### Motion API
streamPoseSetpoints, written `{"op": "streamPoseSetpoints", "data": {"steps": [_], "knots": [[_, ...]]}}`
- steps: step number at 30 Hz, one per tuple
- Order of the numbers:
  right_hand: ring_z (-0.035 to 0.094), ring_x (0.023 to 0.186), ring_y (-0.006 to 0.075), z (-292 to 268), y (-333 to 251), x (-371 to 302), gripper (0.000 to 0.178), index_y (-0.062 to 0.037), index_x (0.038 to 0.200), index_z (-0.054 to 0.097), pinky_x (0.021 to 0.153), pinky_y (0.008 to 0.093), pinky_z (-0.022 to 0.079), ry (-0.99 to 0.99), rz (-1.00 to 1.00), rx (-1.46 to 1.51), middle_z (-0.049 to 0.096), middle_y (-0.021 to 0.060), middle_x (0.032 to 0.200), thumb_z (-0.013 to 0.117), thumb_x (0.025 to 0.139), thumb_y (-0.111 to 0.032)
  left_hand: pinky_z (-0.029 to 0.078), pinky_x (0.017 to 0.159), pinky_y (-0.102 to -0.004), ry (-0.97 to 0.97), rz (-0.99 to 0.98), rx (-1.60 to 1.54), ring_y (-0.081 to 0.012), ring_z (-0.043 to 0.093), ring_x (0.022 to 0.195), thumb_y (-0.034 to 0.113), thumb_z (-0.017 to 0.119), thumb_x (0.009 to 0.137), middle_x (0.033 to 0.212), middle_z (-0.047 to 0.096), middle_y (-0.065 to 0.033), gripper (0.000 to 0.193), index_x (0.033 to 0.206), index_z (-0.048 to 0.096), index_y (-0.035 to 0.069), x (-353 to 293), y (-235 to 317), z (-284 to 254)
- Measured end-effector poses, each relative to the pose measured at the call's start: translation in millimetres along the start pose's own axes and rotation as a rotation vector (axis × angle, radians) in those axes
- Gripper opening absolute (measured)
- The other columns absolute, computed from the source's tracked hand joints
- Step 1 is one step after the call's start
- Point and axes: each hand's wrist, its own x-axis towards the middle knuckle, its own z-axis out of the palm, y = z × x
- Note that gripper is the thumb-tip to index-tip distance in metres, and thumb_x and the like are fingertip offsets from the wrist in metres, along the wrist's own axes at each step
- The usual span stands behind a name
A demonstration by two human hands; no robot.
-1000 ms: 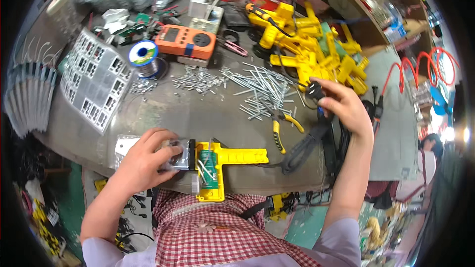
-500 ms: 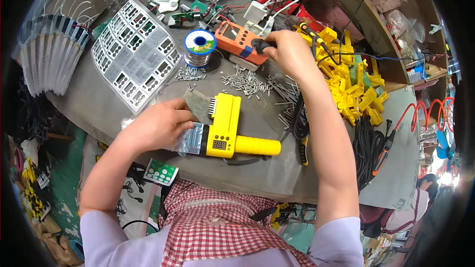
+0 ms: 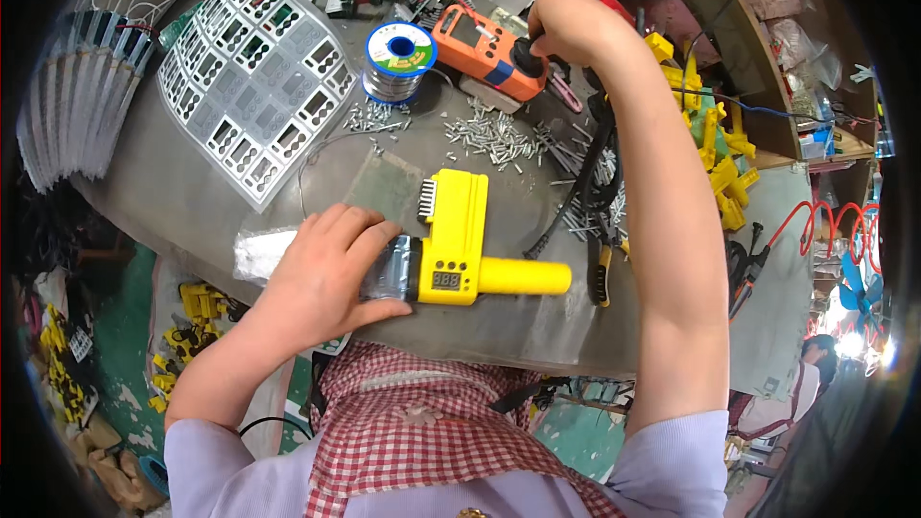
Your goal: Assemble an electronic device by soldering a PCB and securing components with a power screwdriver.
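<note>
I have left hand (image 3: 331, 264) fingers clamped round yellow tool (image 3: 456, 240) by clear-wrapped end (image 3: 391, 273), tool at hand's three o'clock, likely to steady it; right hand (image 3: 580, 24) at orange meter (image 3: 487, 54), tool's twelve o'clock, fingers' closure hidden, cannot tell

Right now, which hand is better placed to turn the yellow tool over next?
Probably the left: the left hand already has its grip on the clear-covered end of the yellow tool, while the right hand is farther off, up by the orange meter.
</note>
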Motion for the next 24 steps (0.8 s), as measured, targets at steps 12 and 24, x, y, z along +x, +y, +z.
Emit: {"op": "streamPoseSetpoints", "data": {"steps": [12, 24], "knots": [[0.062, 0.095, 0.0336, 31.7, -34.7, -43.0, 0.022, -0.0012, 0.097, 0.066, 0.082, 0.0419, 0.049, 0.515, 0.145, -0.138, 0.065, 0.0167, 0.097, 0.065, 0.077, -0.01, 0.046, 0.088, -0.0299, 1.056, -0.599, -0.817, -0.0202, 0.053, 0.108, 0.016, 0.058, 0.09, 0.126, 0.05, -0.0166, 0.055, 0.136, 0.038, -0.006, -25.6, -72.1, -40.9], [0.062, 0.092, 0.0356, 2.5, -129.5, -24.8, 0.027, -0.0009, 0.102, 0.066, 0.083, 0.0412, 0.048, 0.638, -0.444, 0.751, 0.065, 0.0193, 0.097, 0.064, 0.082, -0.02, 0.038, 0.051, -0.0165, 0.794, -0.541, -1.23, -0.0053, 0.053, 0.064, 0.013, 0.062, 0.089, 0.08, 0.06, -0.0007, 0.014, 0.097, 0.057, 0.002, -21.5, -127.3, -86.4]]}}
